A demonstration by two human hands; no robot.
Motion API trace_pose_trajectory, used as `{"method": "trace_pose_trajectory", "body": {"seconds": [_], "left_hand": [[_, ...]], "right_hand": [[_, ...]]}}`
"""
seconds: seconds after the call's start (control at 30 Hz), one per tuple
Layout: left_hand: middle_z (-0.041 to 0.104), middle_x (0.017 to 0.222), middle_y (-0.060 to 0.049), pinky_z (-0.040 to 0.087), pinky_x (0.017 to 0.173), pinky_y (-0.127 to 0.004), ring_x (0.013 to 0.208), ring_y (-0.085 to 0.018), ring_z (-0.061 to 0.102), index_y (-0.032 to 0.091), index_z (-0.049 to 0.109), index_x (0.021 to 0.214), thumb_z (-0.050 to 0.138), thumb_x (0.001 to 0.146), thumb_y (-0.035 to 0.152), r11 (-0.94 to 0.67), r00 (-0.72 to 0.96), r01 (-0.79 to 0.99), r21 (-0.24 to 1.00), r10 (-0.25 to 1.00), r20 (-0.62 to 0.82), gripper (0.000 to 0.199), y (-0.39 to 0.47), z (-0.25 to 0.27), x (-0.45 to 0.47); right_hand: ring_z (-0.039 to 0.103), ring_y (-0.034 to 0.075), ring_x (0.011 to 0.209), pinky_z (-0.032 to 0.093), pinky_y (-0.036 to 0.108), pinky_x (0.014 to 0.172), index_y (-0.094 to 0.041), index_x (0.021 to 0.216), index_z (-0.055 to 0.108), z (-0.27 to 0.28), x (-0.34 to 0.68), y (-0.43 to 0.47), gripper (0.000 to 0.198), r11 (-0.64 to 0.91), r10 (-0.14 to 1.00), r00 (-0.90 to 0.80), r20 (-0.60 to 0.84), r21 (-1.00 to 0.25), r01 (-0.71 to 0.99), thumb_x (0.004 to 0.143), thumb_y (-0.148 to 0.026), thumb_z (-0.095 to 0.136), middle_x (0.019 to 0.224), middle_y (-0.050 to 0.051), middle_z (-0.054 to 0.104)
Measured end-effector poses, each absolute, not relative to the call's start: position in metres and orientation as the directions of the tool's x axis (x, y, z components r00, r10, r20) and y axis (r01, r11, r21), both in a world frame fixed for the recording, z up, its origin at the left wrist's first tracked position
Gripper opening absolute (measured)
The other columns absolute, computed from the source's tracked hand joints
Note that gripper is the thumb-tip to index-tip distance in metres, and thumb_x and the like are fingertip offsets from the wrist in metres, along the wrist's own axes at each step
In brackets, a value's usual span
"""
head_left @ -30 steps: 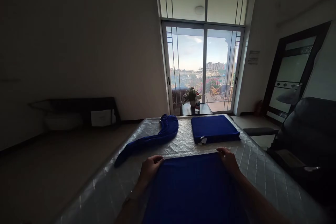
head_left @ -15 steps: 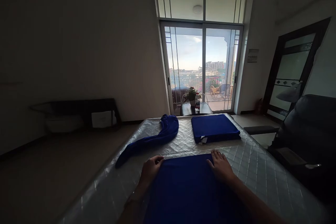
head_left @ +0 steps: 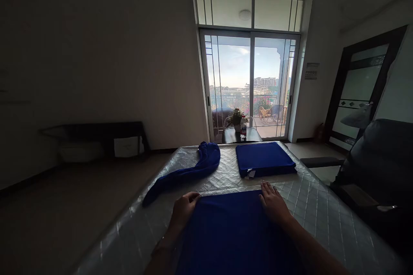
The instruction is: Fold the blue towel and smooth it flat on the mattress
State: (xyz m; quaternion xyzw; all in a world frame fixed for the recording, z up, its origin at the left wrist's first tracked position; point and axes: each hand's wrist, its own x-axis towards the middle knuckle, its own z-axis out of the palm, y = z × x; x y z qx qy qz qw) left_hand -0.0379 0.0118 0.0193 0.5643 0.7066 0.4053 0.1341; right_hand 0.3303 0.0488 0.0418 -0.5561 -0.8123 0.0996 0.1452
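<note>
A smooth dark-blue cloth [head_left: 232, 232] lies spread in front of me, its near part running out of the bottom of the view. My left hand [head_left: 184, 209] is closed at its far left corner, thumb and fingers pinching the edge. At the far right corner my right hand [head_left: 273, 201] lies flat with fingers stretched out, touching the cloth's edge. Beyond, a neatly folded blue stack [head_left: 264, 157] of fabric shows white tags at its front. To the left of that stack, a crumpled length of blue cloth [head_left: 193, 172] curves across the surface.
Everything lies on a quilted, shiny grey covering [head_left: 322, 206]. Behind its far edge stands a small dark table [head_left: 227, 136] with a potted plant [head_left: 236, 118] and a bottle [head_left: 243, 129]. A black chair [head_left: 383, 159] is at the right, a low dark bench [head_left: 97, 133] at the left.
My right hand has shifted very slightly right along the cloth's far edge. My left hand stays at its corner. The view has tilted up a little.
</note>
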Motion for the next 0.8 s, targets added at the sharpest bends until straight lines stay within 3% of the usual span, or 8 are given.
{"method": "trace_pose_trajectory", "body": {"seconds": [0.17, 0.27, 0.47, 0.57, 0.67, 0.73, 0.8], "left_hand": [[0.081, 0.099, -0.007, 0.057, 0.084, -0.035, 0.094, -0.028, 0.075, 0.025, 0.075, 0.093, 0.053, 0.083, 0.043, 0.053, -0.335, 0.738, 0.673, 0.894, 0.297, 0.031, 0.01, 0.02, -0.034], [0.078, 0.11, -0.011, 0.054, 0.095, -0.04, 0.103, -0.029, 0.071, 0.021, 0.074, 0.098, 0.048, 0.086, 0.039, 0.036, -0.312, 0.781, 0.623, 0.888, 0.339, 0.034, 0.01, 0.027, -0.031], [0.074, 0.122, -0.012, 0.046, 0.11, -0.042, 0.121, -0.029, 0.064, 0.02, 0.073, 0.113, 0.047, 0.091, 0.03, -0.147, -0.07, 0.844, 0.516, 0.924, 0.377, 0.035, 0.006, 0.049, 0.022], [0.068, 0.136, -0.01, 0.043, 0.115, -0.044, 0.132, -0.03, 0.057, 0.026, 0.069, 0.127, 0.053, 0.094, 0.04, -0.284, 0.117, 0.837, 0.468, 0.928, 0.354, 0.039, -0.004, 0.047, 0.075], [0.046, 0.156, -0.009, 0.031, 0.124, -0.052, 0.148, -0.033, 0.037, 0.03, 0.055, 0.144, 0.05, 0.094, 0.056, -0.384, 0.303, 0.827, 0.41, 0.92, 0.25, 0.057, -0.012, 0.034, 0.113], [0.035, 0.161, -0.008, 0.024, 0.127, -0.055, 0.152, -0.032, 0.026, 0.032, 0.044, 0.151, 0.044, 0.094, 0.063, -0.377, 0.335, 0.836, 0.398, 0.926, 0.173, 0.065, -0.012, 0.024, 0.121], [0.032, 0.162, -0.006, 0.022, 0.127, -0.056, 0.152, -0.032, 0.023, 0.035, 0.039, 0.153, 0.04, 0.093, 0.068, -0.321, 0.289, 0.856, 0.406, 0.947, 0.141, 0.069, -0.009, 0.017, 0.117]], "right_hand": [[0.015, 0.023, 0.155, 0.011, 0.041, 0.127, -0.007, 0.157, 0.025, 0.044, 0.326, 0.044, 0.074, 0.368, 0.924, -0.382, 0.031, -0.346, 0.863, 0.098, -0.05, 0.017, 0.167, 0.012, 0.024], [0.014, 0.023, 0.156, 0.01, 0.042, 0.127, -0.008, 0.158, 0.022, 0.043, 0.325, 0.043, 0.075, 0.341, 0.93, -0.367, -0.012, -0.339, 0.877, 0.098, -0.053, 0.017, 0.167, 0.011, 0.024], [0.014, 0.022, 0.156, 0.009, 0.04, 0.127, -0.01, 0.159, 0.021, 0.04, 0.324, 0.043, 0.074, 0.316, 0.942, -0.335, -0.011, -0.308, 0.897, 0.097, -0.051, 0.015, 0.168, 0.009, 0.017], [0.014, 0.023, 0.156, 0.01, 0.041, 0.127, -0.008, 0.158, 0.021, 0.039, 0.323, 0.043, 0.074, 0.308, 0.946, -0.325, -0.002, -0.311, 0.899, 0.097, -0.05, 0.016, 0.168, 0.01, 0.018], [0.016, 0.023, 0.155, 0.012, 0.043, 0.127, -0.008, 0.158, 0.023, 0.037, 0.323, 0.043, 0.074, 0.306, 0.948, -0.318, 0.016, -0.318, 0.897, 0.097, -0.049, 0.017, 0.167, 0.011, 0.021], [0.017, 0.023, 0.155, 0.012, 0.042, 0.127, -0.008, 0.158, 0.025, 0.035, 0.323, 0.044, 0.073, 0.311, 0.948, -0.318, 0.03, -0.312, 0.898, 0.097, -0.049, 0.018, 0.166, 0.012, 0.024], [0.017, 0.024, 0.155, 0.012, 0.042, 0.127, -0.008, 0.157, 0.026, 0.034, 0.323, 0.044, 0.073, 0.313, 0.948, -0.316, 0.043, -0.309, 0.898, 0.097, -0.048, 0.018, 0.166, 0.012, 0.025]]}}
